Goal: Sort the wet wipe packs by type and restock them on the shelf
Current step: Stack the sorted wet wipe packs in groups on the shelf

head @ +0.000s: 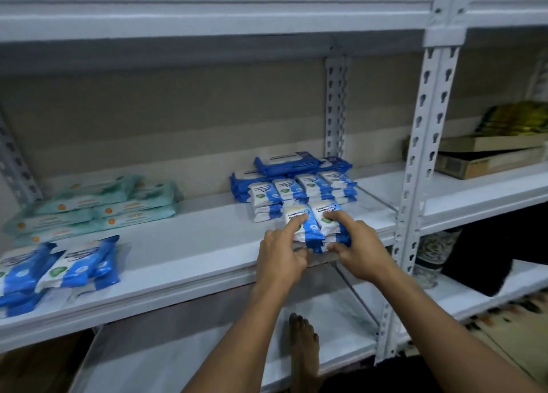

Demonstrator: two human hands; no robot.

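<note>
Sorting looks well along, judging by how the packs lie. On the shelf [184, 253], right of centre, small blue-and-white packs stand in a neat block [302, 191], with larger dark blue packs [289, 162] stacked flat behind them. At centre left sits a tidy pile of mint green packs [98, 205]. At the lower left edge a loose heap of blue-and-white packs [59, 268] leans at odd angles; that heap seems to be what remains to be restocked.

Both hands work at the front of the block, near the shelf's front edge. The left hand [281, 256] pinches one front stack [305, 229], forefinger on its top face and thumb under the front edge. The right hand [358, 250] pinches the neighbouring stack [329, 220] the same way, forefinger on top, thumb below. The two stacks touch side by side. Whether they are being set down or squared up cannot be told.

All packs are soft, glossy plastic pouches, flat and rectangular with crimped ends, likely to slide and slump. The shelf is smooth painted white board on slotted metal uprights [421, 143]. In the bay at the right edge lie cardboard boxes [489, 158]; a bare foot [305, 351] shows at the bottom centre.
</note>
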